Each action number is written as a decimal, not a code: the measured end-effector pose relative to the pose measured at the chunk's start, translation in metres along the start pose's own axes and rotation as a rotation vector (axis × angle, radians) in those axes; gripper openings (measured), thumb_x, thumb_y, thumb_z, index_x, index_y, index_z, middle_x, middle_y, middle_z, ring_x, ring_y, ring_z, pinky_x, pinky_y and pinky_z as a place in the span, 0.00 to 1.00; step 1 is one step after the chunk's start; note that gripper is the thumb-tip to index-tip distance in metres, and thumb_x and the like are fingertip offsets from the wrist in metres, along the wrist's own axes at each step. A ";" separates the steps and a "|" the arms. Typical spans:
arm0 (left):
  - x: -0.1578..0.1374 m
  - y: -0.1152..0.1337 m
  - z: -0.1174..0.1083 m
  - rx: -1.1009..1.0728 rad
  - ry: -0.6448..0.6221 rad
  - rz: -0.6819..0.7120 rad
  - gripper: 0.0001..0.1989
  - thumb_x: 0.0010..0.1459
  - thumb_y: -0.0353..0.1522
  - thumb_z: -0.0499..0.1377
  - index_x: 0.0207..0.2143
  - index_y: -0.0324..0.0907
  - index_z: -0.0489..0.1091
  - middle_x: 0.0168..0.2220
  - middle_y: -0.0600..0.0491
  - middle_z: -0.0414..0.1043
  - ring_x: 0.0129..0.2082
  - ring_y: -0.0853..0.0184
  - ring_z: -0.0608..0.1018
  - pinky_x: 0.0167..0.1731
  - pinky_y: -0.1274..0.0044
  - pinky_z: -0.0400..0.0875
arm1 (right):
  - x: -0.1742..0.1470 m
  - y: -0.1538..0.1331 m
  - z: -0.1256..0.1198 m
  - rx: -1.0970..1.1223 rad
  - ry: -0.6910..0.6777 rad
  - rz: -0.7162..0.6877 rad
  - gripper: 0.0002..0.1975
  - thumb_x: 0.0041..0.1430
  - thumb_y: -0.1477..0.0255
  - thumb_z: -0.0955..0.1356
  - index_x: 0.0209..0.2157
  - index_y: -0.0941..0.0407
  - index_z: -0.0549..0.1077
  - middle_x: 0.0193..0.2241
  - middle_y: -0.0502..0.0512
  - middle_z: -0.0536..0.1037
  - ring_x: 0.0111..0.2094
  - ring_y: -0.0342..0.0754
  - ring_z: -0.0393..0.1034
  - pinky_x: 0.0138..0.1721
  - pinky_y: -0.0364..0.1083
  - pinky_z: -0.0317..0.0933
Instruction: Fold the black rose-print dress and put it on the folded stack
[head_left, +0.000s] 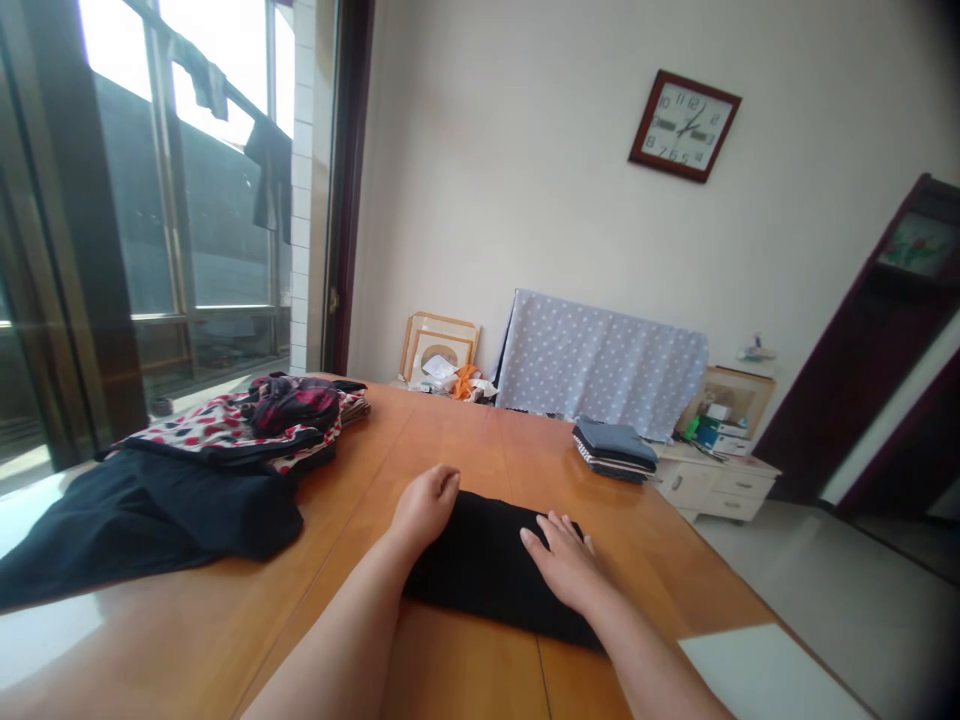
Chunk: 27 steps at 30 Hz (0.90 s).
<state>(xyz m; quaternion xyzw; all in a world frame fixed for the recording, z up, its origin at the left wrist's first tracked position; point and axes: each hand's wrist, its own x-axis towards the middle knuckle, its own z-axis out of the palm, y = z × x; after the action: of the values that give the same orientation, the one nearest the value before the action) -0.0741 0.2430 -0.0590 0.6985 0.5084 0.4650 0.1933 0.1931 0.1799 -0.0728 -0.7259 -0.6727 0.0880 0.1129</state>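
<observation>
A folded black garment (pixel 491 562) lies flat on the wooden table in front of me, its exact kind not clear. At its left end my left hand (pixel 426 505) is closed, with the fingers curled in at the cloth's edge. My right hand (pixel 562 562) rests palm down on the garment's right end, fingers stretched out and slightly apart. The cloth under both hands is hidden.
Unfolded clothes (pixel 225 430), with dark trousers-like cloth (pixel 187 505) in front, are heaped on the table's (pixel 435 440) left. A folded stack (pixel 613 450) sits at the far right. A pale sheet (pixel 772 670) covers the near right corner. Behind stands a white cabinet (pixel 724 485).
</observation>
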 end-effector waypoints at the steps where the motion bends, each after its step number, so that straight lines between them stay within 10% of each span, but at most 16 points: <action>1: -0.002 0.001 0.002 0.084 -0.068 0.039 0.17 0.64 0.44 0.52 0.45 0.47 0.75 0.45 0.47 0.79 0.46 0.58 0.79 0.45 0.72 0.69 | 0.005 -0.002 -0.002 0.012 0.030 -0.017 0.35 0.66 0.48 0.53 0.65 0.52 0.63 0.68 0.58 0.57 0.70 0.60 0.44 0.66 0.64 0.39; 9: -0.010 0.000 0.008 0.416 -0.358 0.146 0.21 0.60 0.37 0.54 0.53 0.42 0.74 0.60 0.43 0.69 0.61 0.54 0.69 0.61 0.66 0.60 | 0.050 -0.016 -0.012 -0.039 0.159 -0.114 0.15 0.62 0.68 0.63 0.47 0.48 0.77 0.49 0.53 0.79 0.52 0.52 0.70 0.52 0.48 0.57; 14: -0.010 0.000 0.009 0.386 -0.371 0.136 0.23 0.60 0.35 0.54 0.57 0.51 0.71 0.64 0.48 0.65 0.63 0.52 0.66 0.61 0.60 0.59 | 0.056 -0.014 -0.011 -0.059 0.147 -0.100 0.07 0.59 0.68 0.67 0.34 0.50 0.78 0.39 0.51 0.81 0.44 0.51 0.71 0.44 0.46 0.56; 27: -0.012 -0.001 0.017 0.380 -0.391 0.124 0.25 0.64 0.49 0.49 0.57 0.53 0.72 0.64 0.47 0.65 0.65 0.49 0.63 0.62 0.57 0.52 | 0.047 -0.028 -0.014 -0.070 0.300 -0.146 0.08 0.63 0.69 0.64 0.36 0.50 0.76 0.38 0.53 0.77 0.45 0.51 0.66 0.44 0.46 0.53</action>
<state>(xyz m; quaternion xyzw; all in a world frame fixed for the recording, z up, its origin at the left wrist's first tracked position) -0.0611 0.2368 -0.0736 0.8284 0.4960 0.2287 0.1244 0.1743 0.2284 -0.0508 -0.6836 -0.7019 -0.0532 0.1929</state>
